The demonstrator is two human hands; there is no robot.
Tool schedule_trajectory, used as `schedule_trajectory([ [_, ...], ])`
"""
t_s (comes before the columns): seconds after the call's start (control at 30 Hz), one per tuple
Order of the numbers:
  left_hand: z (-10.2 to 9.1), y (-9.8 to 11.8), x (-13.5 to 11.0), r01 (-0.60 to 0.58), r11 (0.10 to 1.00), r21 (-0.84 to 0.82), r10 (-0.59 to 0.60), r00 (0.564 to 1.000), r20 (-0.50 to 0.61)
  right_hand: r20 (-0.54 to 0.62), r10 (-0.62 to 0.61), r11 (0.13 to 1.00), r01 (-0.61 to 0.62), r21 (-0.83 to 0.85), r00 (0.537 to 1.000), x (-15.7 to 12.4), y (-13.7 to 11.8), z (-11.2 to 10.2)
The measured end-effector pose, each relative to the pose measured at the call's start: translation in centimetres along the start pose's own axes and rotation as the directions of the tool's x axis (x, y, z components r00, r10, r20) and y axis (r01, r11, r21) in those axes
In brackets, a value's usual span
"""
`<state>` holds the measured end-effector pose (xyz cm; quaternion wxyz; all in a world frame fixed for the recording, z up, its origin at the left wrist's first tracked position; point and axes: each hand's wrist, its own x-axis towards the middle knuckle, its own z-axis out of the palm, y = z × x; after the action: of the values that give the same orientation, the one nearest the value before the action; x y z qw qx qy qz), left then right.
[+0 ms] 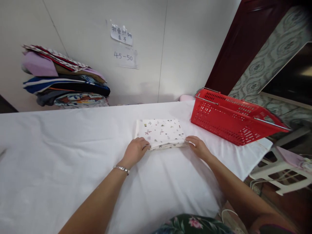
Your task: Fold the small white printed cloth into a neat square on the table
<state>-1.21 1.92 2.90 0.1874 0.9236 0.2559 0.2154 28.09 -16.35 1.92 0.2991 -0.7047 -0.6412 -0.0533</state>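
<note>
A white cloth [163, 130] with small printed motifs lies folded into a flat rectangle on the table, its layers showing along the near edge. My left hand [136, 150] grips its near left corner, thumb and fingers closed on the fabric. At the near right corner, my right hand [198, 147] pinches the folded layers in the same way. A silver bracelet [121, 168] circles my left wrist.
The table has a white tablecloth [73, 156]. On its right end stands a red plastic basket [229, 117] with metal handles. Folded clothes [68, 79] are stacked at the back left. Paper notes [123, 58] hang on the wall; a white stool [282, 172] stands at right.
</note>
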Motion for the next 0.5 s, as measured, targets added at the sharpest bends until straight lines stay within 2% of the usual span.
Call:
schedule_trajectory([
  [0.13,-0.1,-0.1,-0.01,0.017,0.999,-0.027,-0.018,1.0,-0.005,0.067,0.001,0.999,0.001,-0.04,0.998,0.14,0.34,0.22],
  [0.5,-0.18,-0.06,0.03,0.05,0.997,-0.06,-0.05,0.999,-0.002,0.183,-0.117,0.98,0.143,-0.14,0.976,0.44,0.61,-0.29],
])
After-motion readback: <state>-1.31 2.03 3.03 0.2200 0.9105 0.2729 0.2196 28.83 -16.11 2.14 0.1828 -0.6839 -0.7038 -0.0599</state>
